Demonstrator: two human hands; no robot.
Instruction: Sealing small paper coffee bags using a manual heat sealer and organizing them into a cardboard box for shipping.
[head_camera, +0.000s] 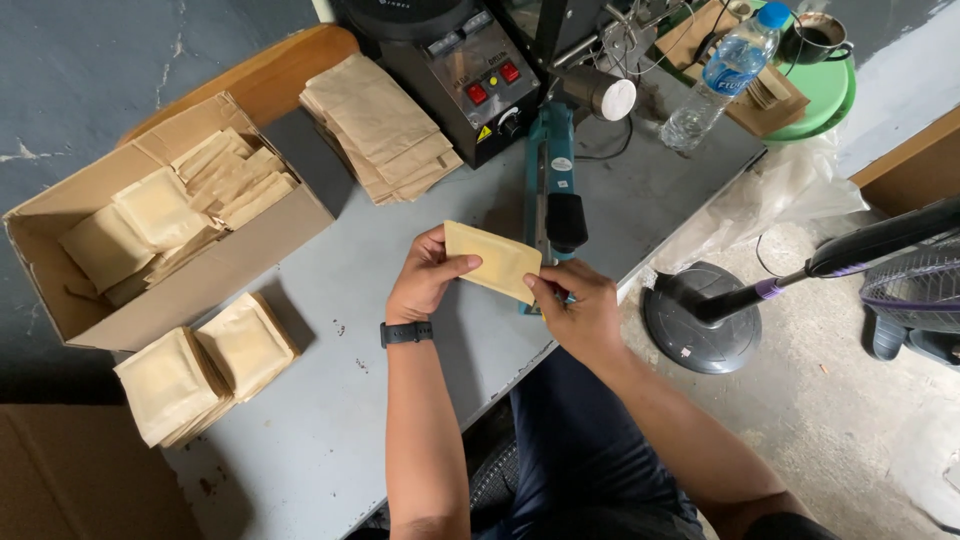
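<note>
Hands: left hand and right hand both pinch one paper pouch.
Done: box at 9 o'clock holds filled pouches.
Left: flat pouches at 11 o'clock.

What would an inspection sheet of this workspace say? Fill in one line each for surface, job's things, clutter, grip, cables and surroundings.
Surface: grey table, specks of debris.
Job's things: tan pouch held before the teal heat sealer; flat paper bags stacked behind; filled pouches in the cardboard box and in a pile at the near edge.
Clutter: water bottle, mug on a green tray.
Grip: left hand and right hand each pinch one end of the pouch.
Cables: a black lead behind the sealer.
Surroundings: floor fan, concrete floor.
</note>
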